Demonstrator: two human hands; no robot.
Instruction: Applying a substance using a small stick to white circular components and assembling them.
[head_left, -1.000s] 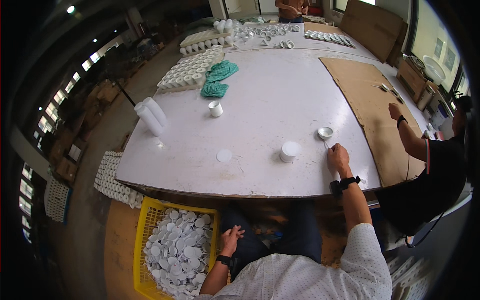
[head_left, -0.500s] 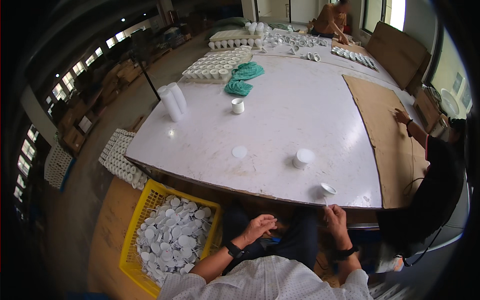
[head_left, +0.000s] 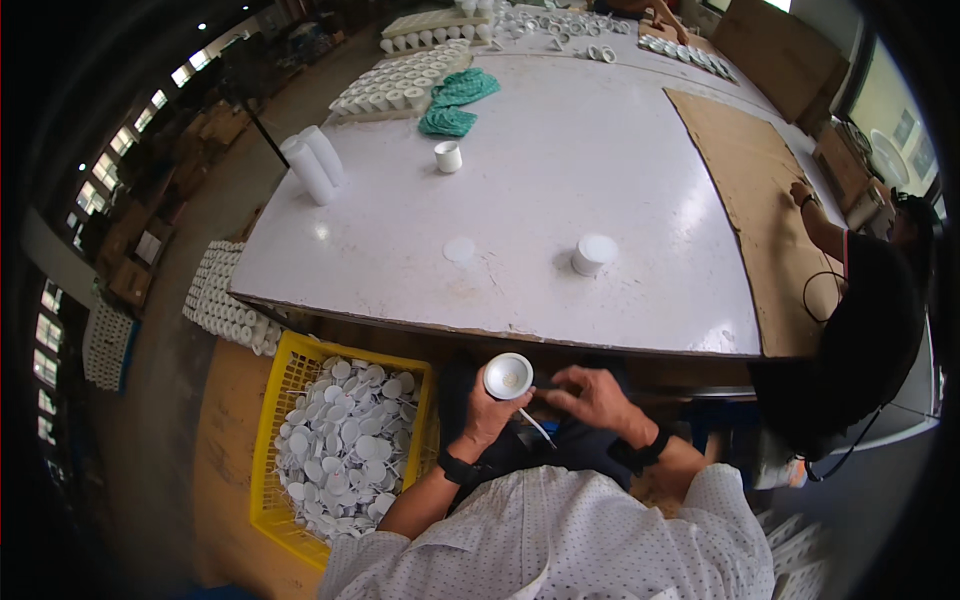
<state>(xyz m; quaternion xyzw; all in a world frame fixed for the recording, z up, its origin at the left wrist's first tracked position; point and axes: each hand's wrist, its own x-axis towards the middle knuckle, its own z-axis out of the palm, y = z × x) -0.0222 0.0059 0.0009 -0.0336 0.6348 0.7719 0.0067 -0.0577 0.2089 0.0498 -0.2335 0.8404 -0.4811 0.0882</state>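
Note:
In front of my body, my left hand [head_left: 482, 408] is closed around a white lamp housing [head_left: 509, 377], round and cup-shaped, its hollow side facing up. From its lower side a white cord [head_left: 537, 427] hangs toward my lap. Just right of the housing is my right hand [head_left: 597, 404], its fingers apart and curved toward the cord, with nothing visible in them. To my left stands a yellow plastic basket [head_left: 264, 470], heaped with white discs [head_left: 340, 450] that have thin wires.
On the white table [head_left: 560, 150] stand a lidded white cup [head_left: 594, 254], an open white cup [head_left: 448, 157], rolled white sheets [head_left: 312, 166], a green cloth [head_left: 460, 95] and trays of lamp cups [head_left: 405, 80]. At right, a co-worker's hand [head_left: 800, 193] rests on cardboard [head_left: 735, 185].
The lamp housing, earlier at the table's front edge by my right hand, is now in my left hand before me. My right hand has moved left, and the view has tilted down.

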